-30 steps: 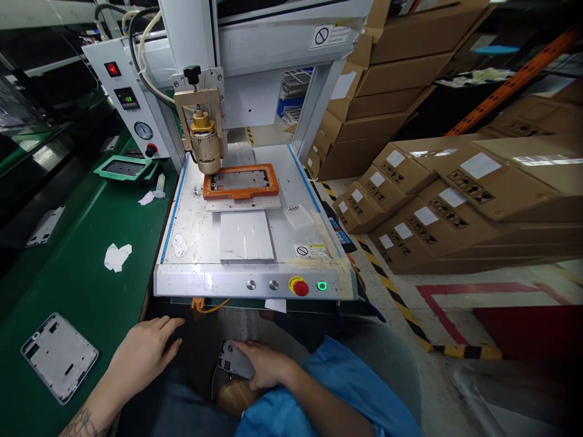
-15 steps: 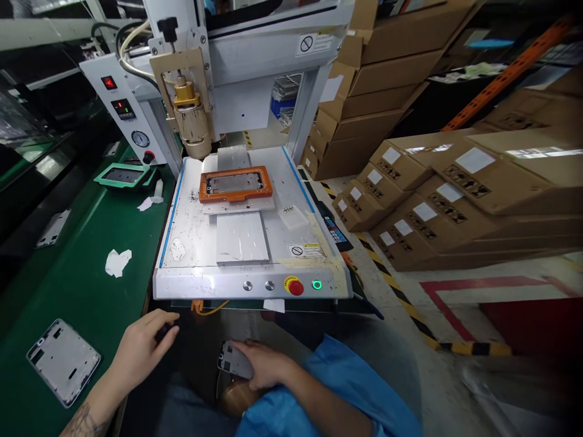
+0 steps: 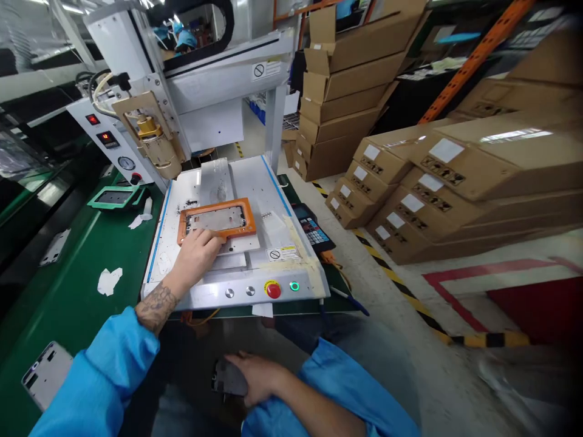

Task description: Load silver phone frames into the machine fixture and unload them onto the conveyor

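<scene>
My left hand (image 3: 200, 252) is at the front edge of an orange frame fixture (image 3: 248, 218), its fingers closed on that edge. A metal phone plate (image 3: 221, 219) lies inside the fixture, which rests on the machine's white bed (image 3: 268, 200). Low in the view, my right hand (image 3: 259, 376) holds a dark grey phone plate (image 3: 229, 377) above my lap. Another phone plate (image 3: 48, 373) lies on the green table at the lower left, partly hidden by my left sleeve.
A dispenser head (image 3: 159, 152) hangs over the bed's back left. Buttons and a red emergency knob (image 3: 273, 290) line the front panel. A green fixture (image 3: 116, 197) sits on the left table. Cardboard boxes (image 3: 492, 164) are stacked at the right.
My left hand has moved up and right from beside the machine's front onto the orange fixture. The fixture and its base now sit nearer the bed's front. My right hand still holds its plate.
</scene>
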The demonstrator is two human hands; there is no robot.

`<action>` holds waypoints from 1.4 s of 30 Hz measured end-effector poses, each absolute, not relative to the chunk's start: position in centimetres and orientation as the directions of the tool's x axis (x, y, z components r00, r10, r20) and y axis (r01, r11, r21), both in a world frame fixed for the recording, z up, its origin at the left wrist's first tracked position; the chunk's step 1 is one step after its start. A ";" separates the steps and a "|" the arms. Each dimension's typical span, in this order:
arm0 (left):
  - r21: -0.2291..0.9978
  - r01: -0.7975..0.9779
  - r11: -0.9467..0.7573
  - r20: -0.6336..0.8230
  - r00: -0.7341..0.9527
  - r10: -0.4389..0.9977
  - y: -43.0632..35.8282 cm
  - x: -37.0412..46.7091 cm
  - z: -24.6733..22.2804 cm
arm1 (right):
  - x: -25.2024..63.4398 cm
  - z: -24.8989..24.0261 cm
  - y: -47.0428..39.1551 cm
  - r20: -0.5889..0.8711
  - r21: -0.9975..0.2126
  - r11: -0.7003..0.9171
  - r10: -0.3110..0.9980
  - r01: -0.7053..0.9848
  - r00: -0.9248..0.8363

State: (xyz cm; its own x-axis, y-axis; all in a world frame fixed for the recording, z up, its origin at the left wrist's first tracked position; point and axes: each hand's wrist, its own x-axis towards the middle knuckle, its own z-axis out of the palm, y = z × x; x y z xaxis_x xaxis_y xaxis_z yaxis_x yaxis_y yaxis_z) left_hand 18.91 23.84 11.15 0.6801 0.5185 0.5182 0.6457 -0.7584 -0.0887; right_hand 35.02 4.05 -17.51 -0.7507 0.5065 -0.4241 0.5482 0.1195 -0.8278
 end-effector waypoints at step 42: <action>0.180 0.633 -0.752 0.622 0.519 0.586 30.4 14.6 17.4 | 47.6 8.0 12.1 0.234 -0.940 0.324 0.837 0.105 -0.494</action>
